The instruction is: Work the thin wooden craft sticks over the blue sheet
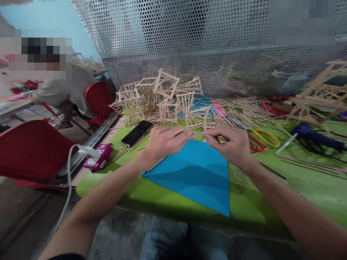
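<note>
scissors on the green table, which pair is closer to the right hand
The red-handled scissors, lying right beside the right hand; the yellow-handled scissors lie beyond them.

Blue sheet (197,173): smooth, glossy paper. Stick frames (159,95): pale bare wood. Table cover (311,184): green, slightly shiny. Screen (189,39) behind was perforated grey metal.

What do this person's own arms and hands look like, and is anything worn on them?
Both forearms are bare, with no gloves, rings, watch or bands visible on the left hand or right hand. Only a dark sleeve edge shows at the upper left arm.
</note>
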Available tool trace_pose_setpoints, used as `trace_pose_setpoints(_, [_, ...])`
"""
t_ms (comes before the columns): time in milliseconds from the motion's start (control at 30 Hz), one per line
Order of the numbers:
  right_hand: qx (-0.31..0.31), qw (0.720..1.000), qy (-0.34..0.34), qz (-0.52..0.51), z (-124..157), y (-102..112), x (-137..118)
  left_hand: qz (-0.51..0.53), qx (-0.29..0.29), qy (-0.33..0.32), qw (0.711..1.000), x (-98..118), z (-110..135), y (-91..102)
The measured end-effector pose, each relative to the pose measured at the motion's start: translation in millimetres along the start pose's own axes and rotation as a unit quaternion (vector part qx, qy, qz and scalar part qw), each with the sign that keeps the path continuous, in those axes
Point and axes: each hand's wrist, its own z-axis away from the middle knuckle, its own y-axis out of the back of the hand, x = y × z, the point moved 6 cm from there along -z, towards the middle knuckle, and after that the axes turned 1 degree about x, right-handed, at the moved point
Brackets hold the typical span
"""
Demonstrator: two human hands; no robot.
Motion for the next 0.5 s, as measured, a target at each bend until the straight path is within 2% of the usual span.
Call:
trace_pose_setpoints(267, [0.005,0.998,-0.062,-0.006,4.1,-2.5,4.0,0.062,-0.063,0.049,0.995,-1.1,-3.5,-4.5])
trace_pose_setpoints(500, [-0.002,0.998,-0.066,0.002,4.2,-1.8,1.7,0.063,-0.05,0.032,0.996,1.4,-2.3,-2.9])
